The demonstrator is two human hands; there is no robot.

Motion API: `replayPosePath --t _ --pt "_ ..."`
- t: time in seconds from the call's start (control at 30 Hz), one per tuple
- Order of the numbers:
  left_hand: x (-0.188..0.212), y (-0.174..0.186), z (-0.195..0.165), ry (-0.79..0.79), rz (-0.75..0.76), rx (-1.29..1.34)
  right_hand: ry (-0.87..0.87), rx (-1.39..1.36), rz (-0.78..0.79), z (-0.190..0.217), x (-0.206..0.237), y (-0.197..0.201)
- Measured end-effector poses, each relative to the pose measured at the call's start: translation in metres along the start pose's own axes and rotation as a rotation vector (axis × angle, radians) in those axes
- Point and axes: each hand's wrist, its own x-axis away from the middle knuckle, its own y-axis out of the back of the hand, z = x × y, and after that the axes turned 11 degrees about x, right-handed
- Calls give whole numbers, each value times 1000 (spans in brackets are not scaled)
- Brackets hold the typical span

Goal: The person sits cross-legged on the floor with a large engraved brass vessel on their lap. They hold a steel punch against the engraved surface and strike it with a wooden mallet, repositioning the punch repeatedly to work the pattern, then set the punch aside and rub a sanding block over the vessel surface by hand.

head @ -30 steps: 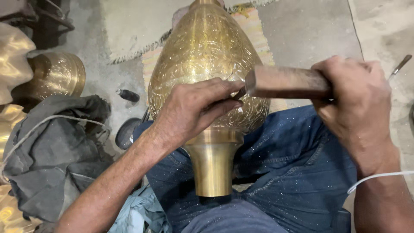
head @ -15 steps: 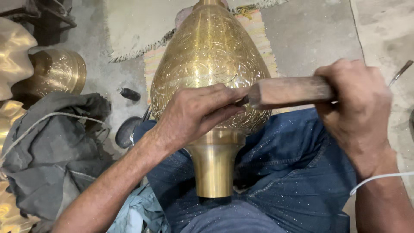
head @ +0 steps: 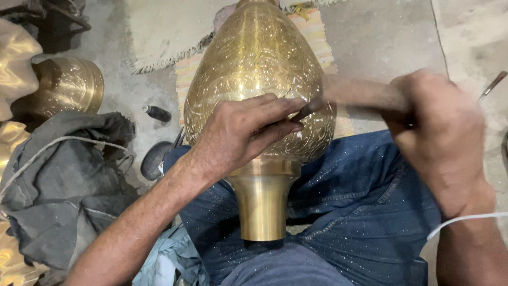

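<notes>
- Brass vase (head: 254,69), egg-shaped and covered in fine engraving, lies across the person's blue-jeaned lap (head: 349,212), its plain flared neck (head: 263,204) pointing toward the camera.
- Left hand (head: 238,132) rests on the vase's belly, fingers pinched shut around a thin dark chisel (head: 307,110) whose tip touches the engraved metal.
- Right hand (head: 439,137) is closed in a fist around a wooden mallet (head: 360,94), blurred, its end at the chisel's head.
- Second brass vessel (head: 66,87) sits on the concrete floor at the left, above a crumpled grey cloth (head: 63,196).
- Striped mat (head: 323,37) lies under the vase's far end.
- No packages, labels or signs can be made out.
</notes>
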Motion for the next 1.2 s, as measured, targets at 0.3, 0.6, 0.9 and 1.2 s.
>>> replayPosePath --t 0.3,0.6,0.9,1.2 --pt "-1 0 4 1 18 -5 7 76 66 -5 2 -4" --pt "-1 0 2 47 18 -12 -271 -385 -19 2 4 -6" --pt "-2 3 0 -12 0 27 -87 -159 -68 11 -9 5" --pt "0 4 3 -31 6 28 -210 -243 58 5 -5 1"
